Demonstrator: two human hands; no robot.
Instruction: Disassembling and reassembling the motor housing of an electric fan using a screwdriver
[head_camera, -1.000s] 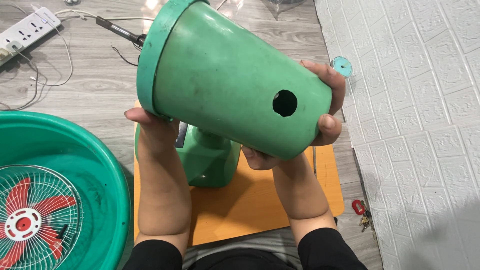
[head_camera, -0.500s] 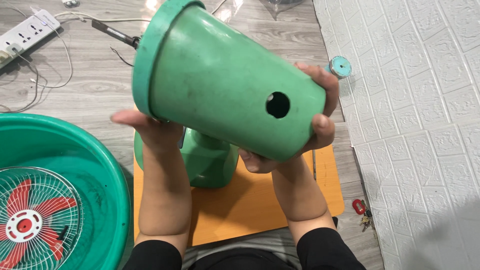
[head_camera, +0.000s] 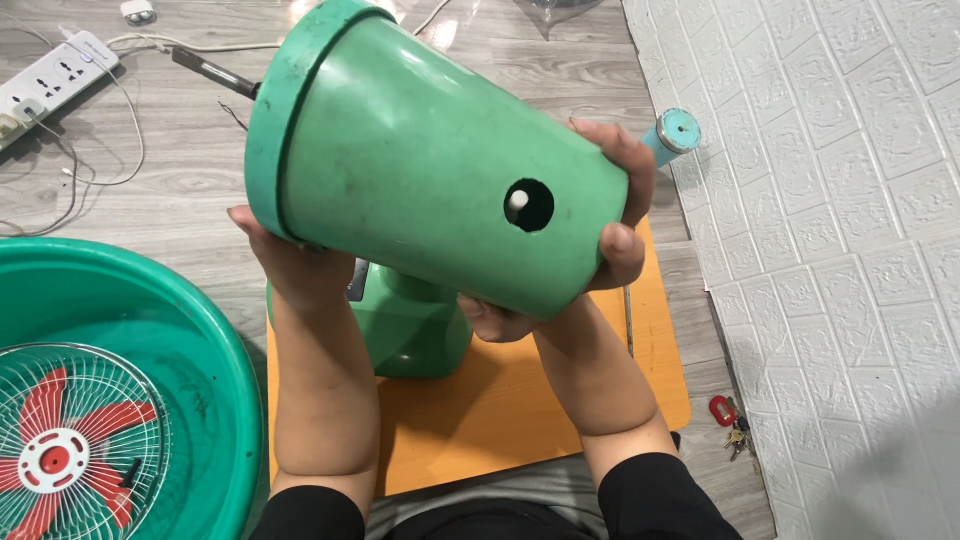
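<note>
Holding a green cone-shaped housing aloft, tilted, above an orange board.
Left hand grips its wide rim, right hand its narrow end, fingers clamped around it. A green basin holds a fan grille; grey wood-look floor, white brick-pattern wall panel.

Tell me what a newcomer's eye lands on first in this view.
First, the big green cone-shaped housing held up mid-frame, with a round hole in its side, the left hand under its wide rim and the right hand wrapped round its narrow end. Next, the green basin at lower left holding a wire fan grille with red blades. Under the arms lies an orange board on the wood floor.
</note>
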